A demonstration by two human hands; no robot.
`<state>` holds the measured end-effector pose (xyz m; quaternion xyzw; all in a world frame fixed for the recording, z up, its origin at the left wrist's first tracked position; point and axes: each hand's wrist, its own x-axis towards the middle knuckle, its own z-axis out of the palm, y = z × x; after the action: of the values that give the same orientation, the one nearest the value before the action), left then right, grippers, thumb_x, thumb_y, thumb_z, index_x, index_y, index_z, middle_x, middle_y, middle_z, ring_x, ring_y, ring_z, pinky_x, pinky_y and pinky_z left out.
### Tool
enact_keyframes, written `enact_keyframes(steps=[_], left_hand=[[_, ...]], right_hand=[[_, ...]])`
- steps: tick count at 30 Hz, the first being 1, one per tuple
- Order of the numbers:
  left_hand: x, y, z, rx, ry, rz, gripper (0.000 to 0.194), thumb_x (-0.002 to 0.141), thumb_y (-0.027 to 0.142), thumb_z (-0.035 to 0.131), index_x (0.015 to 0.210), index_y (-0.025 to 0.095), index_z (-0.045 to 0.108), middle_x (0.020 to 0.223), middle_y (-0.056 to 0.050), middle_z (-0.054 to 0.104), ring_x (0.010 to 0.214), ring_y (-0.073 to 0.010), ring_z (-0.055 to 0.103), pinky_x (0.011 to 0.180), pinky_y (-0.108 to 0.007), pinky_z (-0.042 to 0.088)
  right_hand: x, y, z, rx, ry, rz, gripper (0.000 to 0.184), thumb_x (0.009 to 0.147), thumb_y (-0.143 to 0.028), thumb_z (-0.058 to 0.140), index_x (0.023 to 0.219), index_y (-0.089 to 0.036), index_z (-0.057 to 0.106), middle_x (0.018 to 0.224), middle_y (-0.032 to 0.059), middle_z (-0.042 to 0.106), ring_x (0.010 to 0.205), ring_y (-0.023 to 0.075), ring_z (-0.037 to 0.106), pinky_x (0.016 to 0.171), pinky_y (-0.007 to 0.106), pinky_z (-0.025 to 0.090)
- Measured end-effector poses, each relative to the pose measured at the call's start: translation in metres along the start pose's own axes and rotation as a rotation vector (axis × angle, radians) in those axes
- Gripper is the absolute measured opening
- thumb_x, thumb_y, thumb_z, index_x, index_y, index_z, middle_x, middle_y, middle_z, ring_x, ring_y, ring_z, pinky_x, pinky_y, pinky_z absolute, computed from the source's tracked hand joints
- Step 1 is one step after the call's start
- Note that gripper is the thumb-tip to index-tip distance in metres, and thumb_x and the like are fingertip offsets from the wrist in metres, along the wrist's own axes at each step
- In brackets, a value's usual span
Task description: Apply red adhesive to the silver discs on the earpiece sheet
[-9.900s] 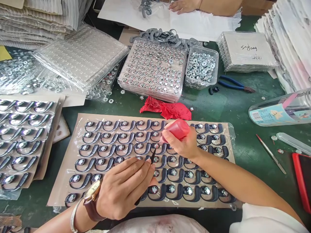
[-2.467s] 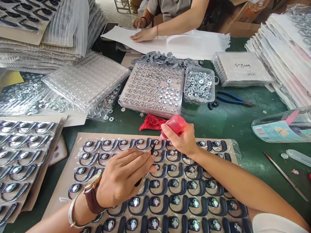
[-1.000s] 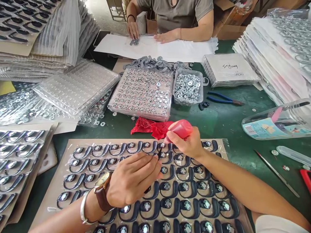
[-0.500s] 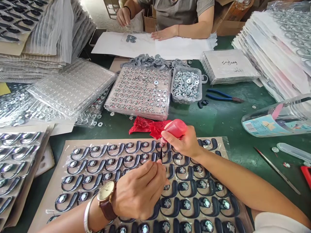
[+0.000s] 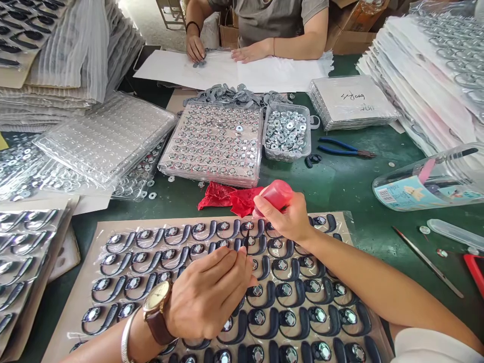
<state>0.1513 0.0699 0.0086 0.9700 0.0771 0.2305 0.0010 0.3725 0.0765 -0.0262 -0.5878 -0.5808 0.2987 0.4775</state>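
Observation:
My left hand (image 5: 212,292), wearing a watch, pinches dark pointed tweezers (image 5: 248,240). Their tip is at a round silver speaker disc in a black ear-hook part (image 5: 260,228) in the far row. In my right hand (image 5: 293,219) a red squeeze bottle (image 5: 279,193) is tilted, nozzle end low beside that same part. Whether the nozzle touches it, I cannot tell. Rows of such ear-hook parts lie under clear film on a tan cardboard sheet (image 5: 68,310). My left hand and forearm cover some of them.
Beyond the sheet lie a red cloth (image 5: 227,198), a tray of round metal parts (image 5: 212,143), a tub of washers (image 5: 287,132) and blue-handled pliers (image 5: 342,147). A clear jar (image 5: 427,184) and steel tweezers (image 5: 427,262) lie right. A co-worker's hands (image 5: 251,52) rest opposite.
Over ten seconds both hands have moved from a nearer row to the far row, then one part rightward along it. Lately the tweezers have shifted only slightly; the co-worker's hand has returned to the grey pieces.

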Motion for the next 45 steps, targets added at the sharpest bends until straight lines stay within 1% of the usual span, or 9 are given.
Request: enact_keyframes(steps=[8,14,19,25,29,33,39,42,45], left_hand=[[0.001,0.000,0.000,-0.023,0.012,-0.021,0.023,0.088,0.016,0.065,0.107,0.004,0.067,0.102,-0.012,0.073,0.093,-0.0236,0.070,0.084,-0.038,0.058],[-0.001,-0.005,-0.001,-0.092,0.007,-0.071,0.024,0.089,0.015,0.062,0.109,0.005,0.067,0.103,-0.011,0.073,0.092,-0.0225,0.069,0.083,-0.037,0.057],[-0.007,-0.012,-0.001,-0.194,-0.019,-0.111,0.028,0.090,0.015,0.054,0.115,0.006,0.063,0.107,-0.011,0.071,0.096,-0.0234,0.068,0.083,-0.039,0.057],[-0.002,-0.017,-0.005,-0.258,-0.004,-0.146,0.025,0.090,0.013,0.054,0.112,0.006,0.064,0.104,-0.010,0.071,0.092,-0.0216,0.067,0.082,-0.038,0.056],[0.001,-0.020,-0.007,-0.302,0.032,-0.209,0.022,0.087,0.010,0.059,0.108,0.009,0.065,0.101,-0.008,0.072,0.090,-0.0177,0.067,0.081,-0.034,0.055],[0.001,-0.027,-0.008,-0.383,0.058,-0.293,0.027,0.085,0.004,0.056,0.109,0.013,0.064,0.101,-0.006,0.072,0.090,-0.0164,0.067,0.079,-0.031,0.055],[0.002,-0.033,-0.008,-0.446,0.102,-0.422,0.019,0.087,0.006,0.058,0.102,0.017,0.066,0.096,-0.003,0.073,0.084,-0.0134,0.069,0.076,-0.027,0.054],[0.002,-0.033,-0.008,-0.447,0.102,-0.429,0.019,0.088,0.007,0.058,0.102,0.017,0.066,0.097,-0.003,0.073,0.085,-0.0131,0.068,0.077,-0.027,0.054],[0.001,-0.031,-0.007,-0.438,0.107,-0.402,0.020,0.086,0.006,0.060,0.103,0.016,0.066,0.096,-0.003,0.073,0.084,-0.0137,0.068,0.076,-0.027,0.054]], right_hand=[[0.001,-0.001,0.004,0.008,-0.066,0.027,0.037,0.089,-0.048,0.060,0.066,-0.020,0.064,0.060,0.0000,0.067,0.057,0.0128,0.062,0.065,0.027,0.051],[0.001,-0.004,0.000,-0.044,-0.009,0.045,0.038,0.091,-0.045,0.057,0.062,-0.021,0.059,0.055,-0.0009,0.065,0.052,0.0127,0.060,0.061,0.028,0.050],[-0.001,-0.003,-0.002,-0.025,-0.013,0.038,0.038,0.092,-0.044,0.058,0.061,-0.021,0.059,0.055,-0.0007,0.064,0.052,0.0130,0.060,0.060,0.028,0.050],[-0.001,-0.003,-0.002,-0.018,-0.009,0.027,0.038,0.091,-0.044,0.058,0.061,-0.021,0.061,0.055,-0.0004,0.065,0.054,0.0135,0.061,0.061,0.028,0.050],[-0.002,-0.003,-0.002,0.013,-0.046,0.044,0.037,0.092,-0.043,0.058,0.062,-0.021,0.062,0.056,-0.0007,0.067,0.053,0.0132,0.061,0.061,0.029,0.051],[-0.003,-0.005,-0.002,0.057,-0.086,0.047,0.035,0.091,-0.042,0.059,0.064,-0.021,0.064,0.058,-0.0010,0.069,0.054,0.0130,0.064,0.062,0.028,0.053],[-0.004,-0.006,0.002,0.104,-0.136,0.041,0.032,0.091,-0.040,0.060,0.067,-0.020,0.067,0.063,-0.0008,0.071,0.060,0.0126,0.068,0.069,0.026,0.054],[-0.003,-0.010,0.001,0.174,-0.117,0.050,0.030,0.089,-0.041,0.063,0.068,-0.019,0.065,0.062,-0.0001,0.069,0.059,0.0130,0.067,0.066,0.027,0.054],[0.004,-0.021,-0.014,0.309,-0.149,0.103,0.028,0.089,-0.043,0.063,0.073,-0.019,0.062,0.065,0.0006,0.068,0.059,0.0129,0.065,0.059,0.026,0.052]])
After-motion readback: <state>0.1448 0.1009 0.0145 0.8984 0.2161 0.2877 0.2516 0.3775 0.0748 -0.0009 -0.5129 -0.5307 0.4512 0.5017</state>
